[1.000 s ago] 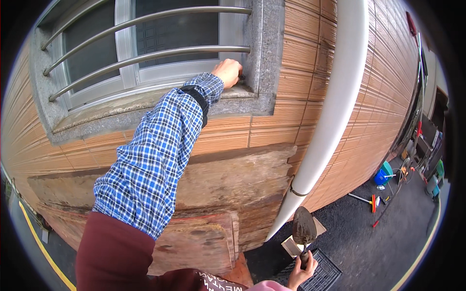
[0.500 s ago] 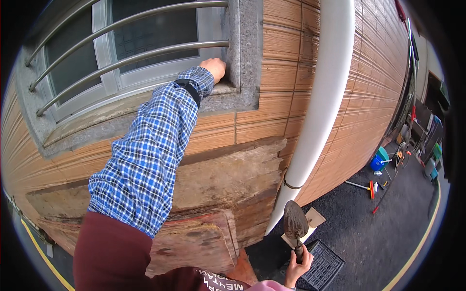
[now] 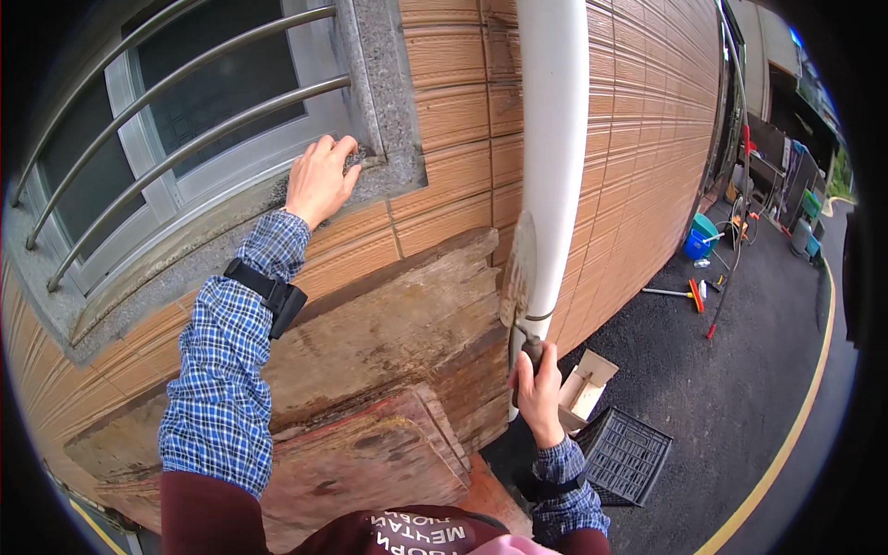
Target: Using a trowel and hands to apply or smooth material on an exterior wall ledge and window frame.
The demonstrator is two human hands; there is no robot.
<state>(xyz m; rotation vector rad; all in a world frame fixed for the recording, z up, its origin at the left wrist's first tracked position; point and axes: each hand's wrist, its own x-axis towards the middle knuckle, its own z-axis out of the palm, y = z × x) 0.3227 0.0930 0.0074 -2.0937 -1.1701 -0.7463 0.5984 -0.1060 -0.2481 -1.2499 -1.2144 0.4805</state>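
Observation:
My left hand (image 3: 321,178) is at the lower right corner of the window's stone sill (image 3: 393,139). Its fingers are curled, and a small dark clump (image 3: 352,162), too hidden to name, shows under the fingertips. A dark wooden handle is in my right hand (image 3: 541,388), which grips a trowel (image 3: 521,268). The trowel's blade is smeared with grey-brown residue and points up, in front of the white drainpipe (image 3: 560,120).
Metal bars (image 3: 199,139) cross the window. Weathered wooden boards (image 3: 370,333) lean against the tiled wall below. Down on the asphalt are an open cardboard box (image 3: 585,384), a black plastic crate (image 3: 629,458), a red-headed broom (image 3: 696,296) and a blue bucket (image 3: 696,244).
My left hand has drawn back from the sill's inner corner toward its front edge. The trowel has risen in my right hand, turning its blade edge-on. The view has shifted rightward.

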